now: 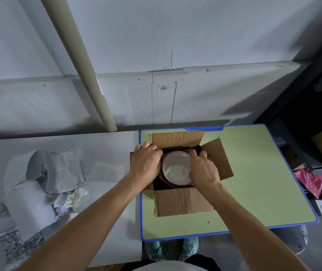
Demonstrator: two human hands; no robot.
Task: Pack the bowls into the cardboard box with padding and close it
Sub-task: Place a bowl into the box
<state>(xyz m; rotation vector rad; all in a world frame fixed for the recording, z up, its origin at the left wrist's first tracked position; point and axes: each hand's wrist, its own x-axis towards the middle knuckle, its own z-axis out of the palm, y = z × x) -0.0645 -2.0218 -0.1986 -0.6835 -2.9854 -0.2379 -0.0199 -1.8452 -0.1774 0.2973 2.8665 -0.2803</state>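
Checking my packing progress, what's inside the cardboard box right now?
Stacked bowls, the top one white inside, gripped at the sides by the left hand and right hand. Anything beneath the bowls, padding included, is covered.

White-lined brown bowls (176, 169) sit stacked inside the open cardboard box (183, 202).

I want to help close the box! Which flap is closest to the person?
The near flap, folded out flat on the green table toward the person. The far flap, left flap and right flap are all farther away.
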